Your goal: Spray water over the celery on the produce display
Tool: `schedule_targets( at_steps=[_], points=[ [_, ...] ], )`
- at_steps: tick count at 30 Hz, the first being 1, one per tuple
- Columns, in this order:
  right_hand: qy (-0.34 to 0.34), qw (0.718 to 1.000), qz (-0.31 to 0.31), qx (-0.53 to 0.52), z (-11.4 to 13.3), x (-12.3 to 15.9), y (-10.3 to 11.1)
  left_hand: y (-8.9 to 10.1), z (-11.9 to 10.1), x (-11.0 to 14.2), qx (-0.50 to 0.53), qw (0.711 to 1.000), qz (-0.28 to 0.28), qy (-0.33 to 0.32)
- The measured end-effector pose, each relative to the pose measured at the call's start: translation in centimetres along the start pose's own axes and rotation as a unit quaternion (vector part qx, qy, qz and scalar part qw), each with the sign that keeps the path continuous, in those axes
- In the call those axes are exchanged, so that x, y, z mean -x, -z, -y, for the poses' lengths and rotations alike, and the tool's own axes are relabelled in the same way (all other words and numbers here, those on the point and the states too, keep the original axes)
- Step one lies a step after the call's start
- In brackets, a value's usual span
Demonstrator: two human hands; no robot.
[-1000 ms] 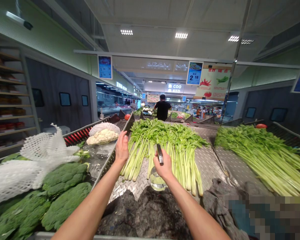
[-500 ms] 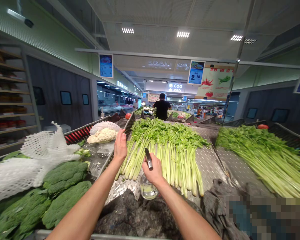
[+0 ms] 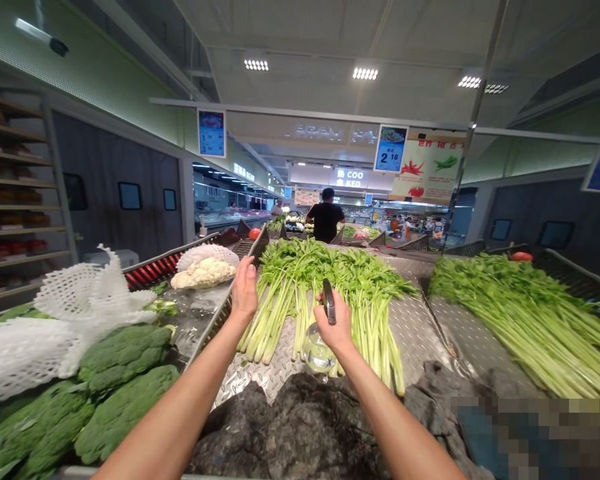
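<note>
My right hand [image 3: 334, 321] is wrapped round the neck of a spray bottle, its dark trigger head [image 3: 329, 301] poking up above the fingers. Below the fist shows the clear, rounded body of the spray bottle [image 3: 320, 353] with liquid inside. It is held over the cut ends of a wide spread of celery [image 3: 330, 267], leaves pointing away from me. My left hand [image 3: 245, 288] is raised by the left edge of the celery, beside a black crate-like divider [image 3: 215, 328]. Its fingers are stretched out and it holds nothing.
Broccoli heads [image 3: 125, 350] and white foam net sleeves [image 3: 85, 320] lie at left, with cauliflower [image 3: 203, 272] behind. Dark crumpled cloth [image 3: 305, 427] lines the near edge. More celery [image 3: 520, 313] rests at right on the patterned metal surface [image 3: 420, 333]. A person [image 3: 325, 217] stands farther back.
My right hand has moved right and slightly up with the spray bottle, across the celery. My left hand has shifted only slightly to the right.
</note>
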State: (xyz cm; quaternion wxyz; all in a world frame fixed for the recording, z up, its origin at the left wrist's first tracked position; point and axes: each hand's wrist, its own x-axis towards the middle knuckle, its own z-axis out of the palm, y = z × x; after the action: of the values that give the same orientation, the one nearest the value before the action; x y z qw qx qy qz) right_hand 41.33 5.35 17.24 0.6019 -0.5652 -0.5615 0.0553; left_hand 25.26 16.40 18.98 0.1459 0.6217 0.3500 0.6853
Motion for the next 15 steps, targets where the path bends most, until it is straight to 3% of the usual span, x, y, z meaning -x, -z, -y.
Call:
schedule_targets(
  at_steps=[8, 15],
  points=[
    [-0.034, 0.999, 0.001, 0.01, -2.6, 0.8, 0.9, -2.0, -1.3, 1.1, -0.003, 0.999, 0.042, -0.003],
    [-0.034, 0.996, -0.059, 0.057, -2.9, -0.5, 4.7, -2.8, -2.2, 1.4, 0.006, 0.999, 0.047, 0.0]
  ],
)
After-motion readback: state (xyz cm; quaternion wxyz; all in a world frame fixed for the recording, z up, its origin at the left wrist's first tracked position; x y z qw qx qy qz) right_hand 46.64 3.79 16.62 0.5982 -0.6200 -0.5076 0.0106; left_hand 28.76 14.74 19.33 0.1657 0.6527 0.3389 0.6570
